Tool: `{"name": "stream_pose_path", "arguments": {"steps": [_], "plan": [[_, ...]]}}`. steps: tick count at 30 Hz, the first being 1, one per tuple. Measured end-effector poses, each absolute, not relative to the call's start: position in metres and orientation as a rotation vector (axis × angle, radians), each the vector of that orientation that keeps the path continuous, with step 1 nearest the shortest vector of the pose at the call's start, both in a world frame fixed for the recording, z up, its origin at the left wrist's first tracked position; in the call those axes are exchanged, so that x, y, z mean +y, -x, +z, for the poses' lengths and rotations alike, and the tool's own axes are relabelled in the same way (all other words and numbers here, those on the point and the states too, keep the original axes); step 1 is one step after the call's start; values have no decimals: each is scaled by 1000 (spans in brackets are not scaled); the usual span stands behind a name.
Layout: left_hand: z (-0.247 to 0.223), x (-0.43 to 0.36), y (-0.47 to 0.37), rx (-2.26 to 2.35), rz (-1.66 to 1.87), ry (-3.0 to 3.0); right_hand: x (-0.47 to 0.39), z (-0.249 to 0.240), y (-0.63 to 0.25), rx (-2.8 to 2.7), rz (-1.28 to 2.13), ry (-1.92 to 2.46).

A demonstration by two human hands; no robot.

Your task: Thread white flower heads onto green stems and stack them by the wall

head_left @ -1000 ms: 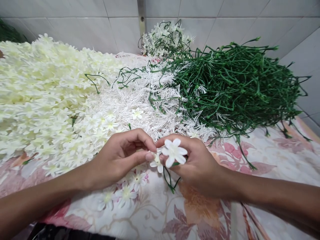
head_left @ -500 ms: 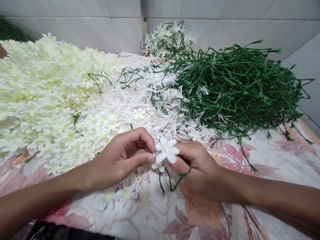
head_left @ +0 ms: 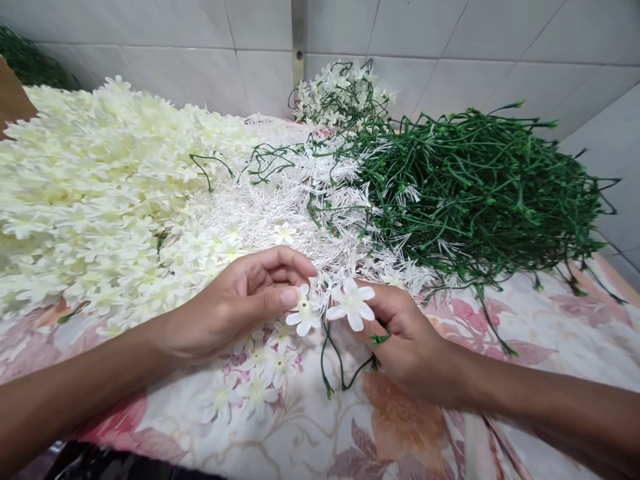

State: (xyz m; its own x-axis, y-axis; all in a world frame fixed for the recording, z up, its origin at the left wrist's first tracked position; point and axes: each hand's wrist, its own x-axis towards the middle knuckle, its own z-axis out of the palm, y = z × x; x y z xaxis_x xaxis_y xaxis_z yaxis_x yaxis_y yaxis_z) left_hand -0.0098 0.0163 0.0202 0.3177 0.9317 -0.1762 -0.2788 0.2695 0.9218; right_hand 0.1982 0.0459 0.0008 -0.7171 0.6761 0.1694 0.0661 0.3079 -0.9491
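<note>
Between thumb and fingers, my left hand [head_left: 250,300] pinches a white flower [head_left: 303,311] with a small hole at its centre. My right hand [head_left: 405,333] is closed on a green stem [head_left: 343,373] whose thin branches hang below the fingers. Another white flower [head_left: 351,304] sits in front of the right fingertips, close to the first one but apart from it. The right fingertips are partly hidden behind that flower. Several loose flowers [head_left: 257,390] lie on the cloth below my left hand.
A large heap of cream flowers [head_left: 100,180] covers the left. White stamens [head_left: 270,207] lie in the middle, green stems [head_left: 485,187] at the right. A finished-looking bunch [head_left: 345,97] stands by the tiled wall [head_left: 260,73]. Floral cloth [head_left: 300,440] lies beneath.
The flower in my left hand has moved up and left, out from behind the other flower. The flower at my right hand has shifted slightly right. The view has tilted up slightly.
</note>
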Motion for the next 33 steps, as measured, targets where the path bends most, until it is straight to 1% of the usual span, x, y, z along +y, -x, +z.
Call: {"name": "stream_pose_path", "arguments": {"steps": [4,9,12,17,23,33], "plan": [[22,15,10,807,991,-798,44,3,-199,-2166,1346,553],[23,13,13,810,932,-847,38,1,-197,-2331,883,406],[20,13,13,817,879,-964,37,1,-196,-2294,795,392],[18,11,15,839,907,-1058,36,1,-197,-2196,836,402],[24,11,13,887,831,-1247,37,-2,-197,-2182,833,402],[23,8,9,954,945,-1628,37,2,-194,-2189,927,494]]}}
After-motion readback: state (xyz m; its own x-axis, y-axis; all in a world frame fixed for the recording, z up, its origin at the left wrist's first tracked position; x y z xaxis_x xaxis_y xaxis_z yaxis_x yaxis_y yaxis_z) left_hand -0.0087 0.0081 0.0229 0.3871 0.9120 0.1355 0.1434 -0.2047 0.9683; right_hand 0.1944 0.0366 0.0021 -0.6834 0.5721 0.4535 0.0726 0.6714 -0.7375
